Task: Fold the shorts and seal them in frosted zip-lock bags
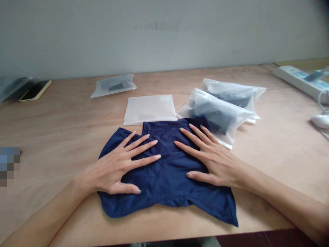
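Observation:
A dark navy garment [169,178], stretchy-looking with stitched seams, lies spread on the wooden table in front of me. It looks like a pair of shorts. My left hand [115,164] rests flat on its left part, fingers spread. On its right part lies my right hand [208,157], also flat with the fingers apart. Neither hand grips the cloth. Just beyond the garment is a flat white frosted bag [150,109]. Touching the garment's far right edge, a filled frosted bag [218,115] with dark contents sits close to my right fingertips.
Behind that filled bag lies another frosted bag [235,92]. A smaller one [114,85] is at the back. At far left are a phone [36,91] and a clear bag [15,87]. A white power strip [300,80] with a cable stands at right. A wall [164,37] bounds the table [64,130].

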`<state>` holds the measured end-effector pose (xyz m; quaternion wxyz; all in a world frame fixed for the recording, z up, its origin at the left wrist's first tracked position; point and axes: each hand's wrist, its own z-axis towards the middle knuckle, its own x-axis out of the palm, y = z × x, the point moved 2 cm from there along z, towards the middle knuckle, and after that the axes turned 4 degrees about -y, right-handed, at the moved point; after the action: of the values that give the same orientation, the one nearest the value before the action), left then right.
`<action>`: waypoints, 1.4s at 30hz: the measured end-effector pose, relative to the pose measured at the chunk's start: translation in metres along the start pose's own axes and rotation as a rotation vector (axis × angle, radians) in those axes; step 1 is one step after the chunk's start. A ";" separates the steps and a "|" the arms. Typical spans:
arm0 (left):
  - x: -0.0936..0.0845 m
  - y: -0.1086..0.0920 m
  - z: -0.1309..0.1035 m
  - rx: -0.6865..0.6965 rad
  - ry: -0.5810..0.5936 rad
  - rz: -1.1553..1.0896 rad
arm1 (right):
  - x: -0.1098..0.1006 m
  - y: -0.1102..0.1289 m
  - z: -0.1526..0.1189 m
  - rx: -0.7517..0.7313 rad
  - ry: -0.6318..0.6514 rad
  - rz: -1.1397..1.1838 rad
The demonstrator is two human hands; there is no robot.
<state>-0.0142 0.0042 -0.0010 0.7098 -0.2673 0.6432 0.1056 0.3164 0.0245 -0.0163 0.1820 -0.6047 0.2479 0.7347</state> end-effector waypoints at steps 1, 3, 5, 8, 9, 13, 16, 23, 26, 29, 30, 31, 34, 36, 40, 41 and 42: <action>0.001 0.000 0.001 -0.001 0.002 0.006 | -0.001 0.000 0.000 -0.005 -0.002 -0.001; 0.001 0.000 0.001 0.002 -0.018 0.018 | -0.003 -0.001 0.001 -0.020 -0.017 0.000; 0.000 -0.001 0.000 0.021 -0.072 0.028 | -0.007 0.001 0.001 -0.078 -0.061 0.018; -0.003 -0.005 -0.004 0.064 -0.236 0.004 | -0.015 0.010 0.002 -0.274 -0.188 0.107; -0.004 -0.007 -0.006 0.078 -0.297 -0.016 | -0.017 0.015 0.002 -0.343 -0.230 0.150; -0.004 -0.020 -0.006 0.134 -0.295 -0.140 | -0.013 0.031 0.000 -0.461 -0.220 0.279; -0.002 -0.025 0.000 0.111 -0.143 -0.234 | -0.007 0.036 0.001 -0.493 -0.127 0.306; -0.008 -0.029 0.003 0.044 -0.014 -0.405 | -0.002 0.036 0.002 -0.458 0.016 0.371; -0.014 -0.028 0.002 0.022 0.008 -0.500 | -0.001 0.035 0.002 -0.438 0.039 0.442; -0.021 -0.025 0.003 0.045 0.078 -0.630 | -0.003 0.034 0.003 -0.408 0.072 0.523; -0.024 -0.023 0.004 0.051 0.104 -0.684 | -0.004 0.034 0.002 -0.391 0.086 0.567; -0.026 -0.020 0.004 0.052 0.119 -0.740 | -0.005 0.034 0.001 -0.370 0.105 0.616; -0.029 -0.012 0.005 0.038 0.107 -0.914 | -0.007 0.033 -0.005 -0.302 0.182 0.768; -0.028 -0.007 0.002 0.043 0.091 -1.013 | -0.010 0.032 -0.009 -0.271 0.244 0.855; -0.019 0.002 -0.008 0.004 0.052 -1.171 | -0.020 0.023 -0.009 -0.166 0.304 1.029; -0.016 0.004 -0.010 -0.032 0.027 -1.203 | -0.023 0.019 -0.007 -0.113 0.300 1.075; -0.014 0.006 -0.013 -0.076 -0.012 -1.233 | -0.026 0.015 -0.006 -0.049 0.296 1.115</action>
<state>-0.0299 0.0050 0.0104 0.6338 -0.6141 0.3623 -0.2998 0.3175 0.0097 0.0110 -0.2836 -0.4830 0.5349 0.6326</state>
